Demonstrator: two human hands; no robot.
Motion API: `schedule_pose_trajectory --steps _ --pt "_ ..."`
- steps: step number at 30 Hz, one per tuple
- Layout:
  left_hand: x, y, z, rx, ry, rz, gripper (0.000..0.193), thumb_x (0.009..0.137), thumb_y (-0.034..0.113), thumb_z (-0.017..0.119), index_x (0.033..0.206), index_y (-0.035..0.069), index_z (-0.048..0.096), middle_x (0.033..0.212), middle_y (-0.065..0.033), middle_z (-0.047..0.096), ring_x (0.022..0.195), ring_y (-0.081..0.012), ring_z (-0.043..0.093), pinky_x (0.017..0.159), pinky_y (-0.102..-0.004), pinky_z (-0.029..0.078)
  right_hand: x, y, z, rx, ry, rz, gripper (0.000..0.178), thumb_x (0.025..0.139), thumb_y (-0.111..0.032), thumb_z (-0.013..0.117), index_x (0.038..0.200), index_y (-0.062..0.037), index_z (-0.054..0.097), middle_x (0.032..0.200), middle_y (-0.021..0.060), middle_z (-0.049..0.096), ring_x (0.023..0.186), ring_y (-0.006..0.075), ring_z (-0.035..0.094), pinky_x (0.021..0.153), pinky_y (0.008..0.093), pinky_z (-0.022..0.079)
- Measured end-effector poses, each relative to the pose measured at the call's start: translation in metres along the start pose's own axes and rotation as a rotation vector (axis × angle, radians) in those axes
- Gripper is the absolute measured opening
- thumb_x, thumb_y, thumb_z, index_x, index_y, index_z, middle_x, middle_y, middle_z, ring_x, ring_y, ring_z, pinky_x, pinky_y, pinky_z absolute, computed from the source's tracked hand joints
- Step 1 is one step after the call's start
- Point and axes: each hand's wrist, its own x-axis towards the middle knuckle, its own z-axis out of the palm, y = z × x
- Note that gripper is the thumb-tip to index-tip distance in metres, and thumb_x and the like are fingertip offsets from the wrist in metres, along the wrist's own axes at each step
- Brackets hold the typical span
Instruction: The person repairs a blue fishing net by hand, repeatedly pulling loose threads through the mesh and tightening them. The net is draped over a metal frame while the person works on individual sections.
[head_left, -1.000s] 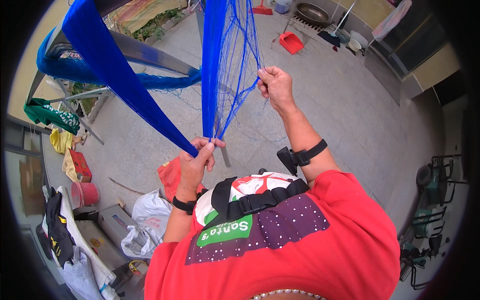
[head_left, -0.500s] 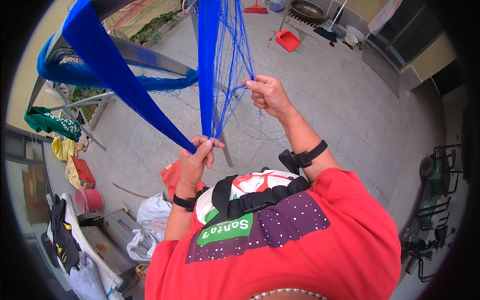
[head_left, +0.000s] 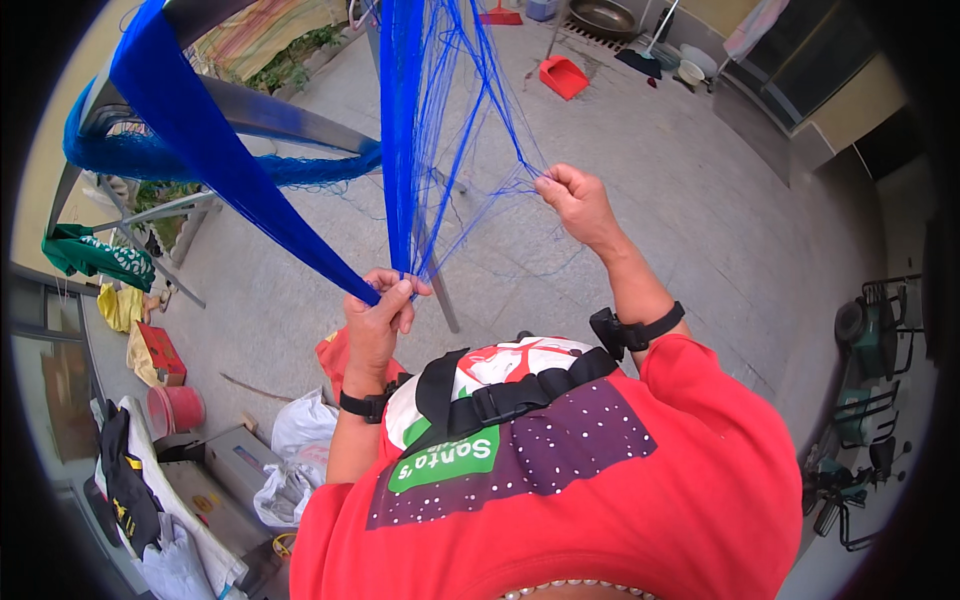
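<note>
A large hank of bright blue thread (head_left: 215, 150) hangs from a metal frame (head_left: 265, 112) at the upper left. It comes down in two bands that meet at my left hand (head_left: 378, 308), whose fingers are closed round the bottom of the loop. Farther right, my right hand (head_left: 582, 205) pinches a bunch of loose strands and draws them out sideways from the hank. These strands fan apart in a thin, tangled web between the two hands. A darker blue hank (head_left: 230, 168) droops across the frame behind.
Green cloth (head_left: 95, 255) hangs on the frame's left leg. A pink bucket (head_left: 175, 410), metal boxes (head_left: 235, 465) and white sacks (head_left: 303, 425) stand at lower left. A red dustpan (head_left: 563, 77) lies on the concrete floor (head_left: 640, 240) ahead. Wheeled vehicles (head_left: 865, 415) line the right side.
My right hand has moved right and slightly toward me, pulling the strands wider from the hank. My left hand keeps its hold on the loop; the view has shifted a little.
</note>
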Motion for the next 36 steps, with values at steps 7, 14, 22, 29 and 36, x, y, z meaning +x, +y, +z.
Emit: schedule_pose_trajectory --steps 7,14,22,29,36 --pt "-0.001 0.000 0.004 0.023 -0.001 -0.036 0.010 0.084 0.006 0.056 0.085 -0.003 0.054 0.083 -0.0238 0.064 0.040 -0.0054 0.041 0.042 -0.0183 0.033 -0.029 0.021 -0.013 -0.140 -0.096 0.020 0.018 0.084 -0.014 0.059 0.073 0.0002 0.053 0.060 -0.0018 0.044 0.059 0.0072 0.040 0.052 0.0275 0.036" --pt "-0.003 0.002 0.003 0.035 -0.015 -0.054 0.008 0.083 0.006 0.055 0.083 -0.003 0.056 0.083 -0.0220 0.064 0.042 -0.0058 0.042 0.042 -0.0188 0.033 -0.093 0.100 0.048 -0.066 -0.436 0.379 0.021 0.082 -0.018 0.059 0.071 -0.0006 0.055 0.060 -0.0001 0.050 0.058 0.0077 0.044 0.052 0.0287 0.038" --pt "-0.002 0.000 0.000 0.003 -0.047 -0.040 0.010 0.085 0.007 0.056 0.081 -0.002 0.057 0.084 -0.0171 0.066 0.045 -0.0063 0.046 0.042 -0.0190 0.034 -0.059 0.110 0.022 -1.238 -1.060 0.232 0.014 0.074 -0.012 0.058 0.081 -0.0023 0.065 0.096 0.0199 0.065 0.082 0.0329 0.063 0.068 0.0415 0.051" --pt "-0.003 0.003 0.003 0.004 -0.027 -0.046 0.010 0.085 0.007 0.056 0.081 -0.003 0.057 0.084 -0.0171 0.066 0.046 -0.0063 0.046 0.043 -0.0189 0.035 0.043 0.044 0.055 -0.162 -0.041 0.154 0.034 0.077 -0.010 0.059 0.108 0.0025 0.060 0.099 0.0220 0.063 0.075 0.0261 0.066 0.059 0.0393 0.052" --pt "-0.005 0.000 0.002 0.056 -0.014 -0.060 0.014 0.086 0.009 0.055 0.081 -0.004 0.057 0.083 -0.0160 0.067 0.046 -0.0059 0.046 0.043 -0.0188 0.034 0.067 -0.003 0.097 0.570 -0.149 0.272 0.020 0.086 -0.012 0.056 0.097 0.0039 0.061 0.079 0.0101 0.063 0.056 0.0161 0.059 0.046 0.0285 0.047"
